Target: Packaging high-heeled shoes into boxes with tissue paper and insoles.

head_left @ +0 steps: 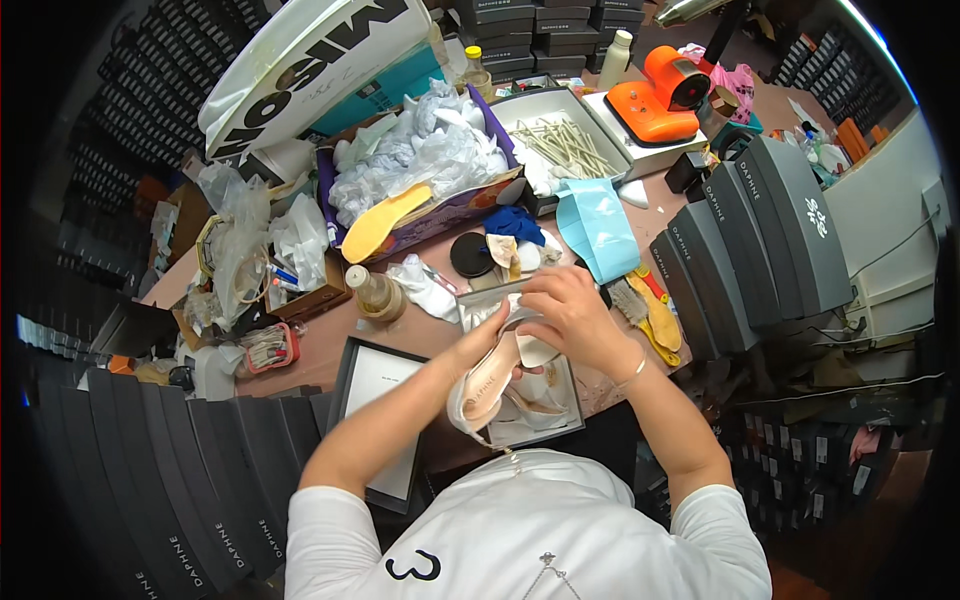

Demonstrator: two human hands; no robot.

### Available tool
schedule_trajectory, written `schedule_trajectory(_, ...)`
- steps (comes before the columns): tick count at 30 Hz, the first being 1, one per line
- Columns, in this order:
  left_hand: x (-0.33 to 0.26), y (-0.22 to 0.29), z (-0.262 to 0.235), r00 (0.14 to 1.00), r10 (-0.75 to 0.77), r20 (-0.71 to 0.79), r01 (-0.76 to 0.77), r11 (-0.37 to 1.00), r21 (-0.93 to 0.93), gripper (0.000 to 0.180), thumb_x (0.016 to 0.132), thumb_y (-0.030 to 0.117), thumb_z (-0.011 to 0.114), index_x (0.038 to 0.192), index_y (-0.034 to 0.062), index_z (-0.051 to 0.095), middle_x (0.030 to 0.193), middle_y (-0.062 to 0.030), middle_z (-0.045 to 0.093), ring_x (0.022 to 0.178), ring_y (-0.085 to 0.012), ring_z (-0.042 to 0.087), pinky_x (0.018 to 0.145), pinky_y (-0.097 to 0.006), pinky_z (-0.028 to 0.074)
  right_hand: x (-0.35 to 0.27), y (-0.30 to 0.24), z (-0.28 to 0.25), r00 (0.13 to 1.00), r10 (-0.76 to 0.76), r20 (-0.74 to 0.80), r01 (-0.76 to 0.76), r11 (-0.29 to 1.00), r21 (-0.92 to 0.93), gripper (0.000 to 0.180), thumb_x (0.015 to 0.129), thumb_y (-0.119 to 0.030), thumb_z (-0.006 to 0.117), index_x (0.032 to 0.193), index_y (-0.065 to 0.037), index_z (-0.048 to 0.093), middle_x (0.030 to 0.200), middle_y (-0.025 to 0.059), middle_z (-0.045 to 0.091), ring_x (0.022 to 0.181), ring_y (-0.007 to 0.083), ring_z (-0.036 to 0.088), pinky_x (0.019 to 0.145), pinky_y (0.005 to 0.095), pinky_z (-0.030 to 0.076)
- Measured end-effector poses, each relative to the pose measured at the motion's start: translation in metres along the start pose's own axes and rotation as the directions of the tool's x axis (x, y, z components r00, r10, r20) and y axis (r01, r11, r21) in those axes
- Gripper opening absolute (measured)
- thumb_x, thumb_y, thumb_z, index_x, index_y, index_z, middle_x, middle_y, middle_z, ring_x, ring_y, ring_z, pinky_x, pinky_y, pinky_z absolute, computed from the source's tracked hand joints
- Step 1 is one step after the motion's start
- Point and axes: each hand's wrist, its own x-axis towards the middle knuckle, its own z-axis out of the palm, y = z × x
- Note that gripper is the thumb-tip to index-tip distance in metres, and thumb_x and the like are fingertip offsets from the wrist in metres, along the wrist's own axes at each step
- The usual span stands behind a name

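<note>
White shirt (480, 515) nearest, both hands (575, 315) hold a shoe (487, 388) between them.

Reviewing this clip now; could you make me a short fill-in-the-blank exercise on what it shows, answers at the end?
1. With the left hand gripping a shoe and the right hand close by, a thin bracelet shows on the ____ wrist.
2. The insole lying against the heap of plastic bags is ____.
3. The device at the far side of the table is bright ____.
4. In the picture, the insole lies to the ____ of that device.

Missing words: right; yellow; orange; left.
</note>
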Motion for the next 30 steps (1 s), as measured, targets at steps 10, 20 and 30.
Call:
schedule_trajectory(10, -0.051, -0.110, 0.003, 0.869, 0.354, -0.345, -0.447, 0.861, -0.241, 0.064, 0.095, 0.061, 0.028, 0.123, 0.0068, 0.048, 0.104, -0.0120, 0.059, 0.083, -0.0232, 0.060, 0.070, -0.034, 0.052, -0.049, -0.061, 0.051, 0.922, 0.069, 0.382, -0.035, 0.995, -0.094, 0.053, 0.072, -0.019, 0.068, 0.121, -0.006, 0.051, 0.106, 0.0077, 0.060, 0.089, 0.0264, 0.059, 0.073, 0.0375, 0.047)
schedule_trajectory(20, -0.067, -0.147, 0.019, 0.780, 0.418, -0.466, -0.556, 0.805, -0.209, 0.066, 0.095, 0.059, 0.034, 0.131, 0.0043, 0.040, 0.123, -0.0122, 0.049, 0.109, -0.0239, 0.051, 0.089, -0.039, 0.045, -0.057, -0.074, 0.099, 0.897, 0.066, 0.436, -0.021, 0.994, -0.106, 0.032, 0.071, -0.018, 0.066, 0.095, 0.001, 0.056, 0.080, 0.0137, 0.063, 0.065, 0.0276, 0.066, 0.056, 0.0364, 0.052)
schedule_trajectory(30, -0.062, -0.164, 0.023, 0.730, 0.480, -0.488, -0.612, 0.776, -0.153, 0.040, 0.099, 0.047, 0.038, 0.120, 0.0132, 0.040, 0.121, -0.0102, 0.048, 0.111, -0.0243, 0.051, 0.092, -0.046, 0.046, -0.068, -0.080, 0.101, 0.837, 0.365, 0.407, -0.410, 0.912, 0.026, 0.031, 0.081, -0.032, 0.062, 0.082, -0.002, 0.062, 0.077, 0.0152, 0.065, 0.067, 0.0318, 0.066, 0.060, 0.0404, 0.053)
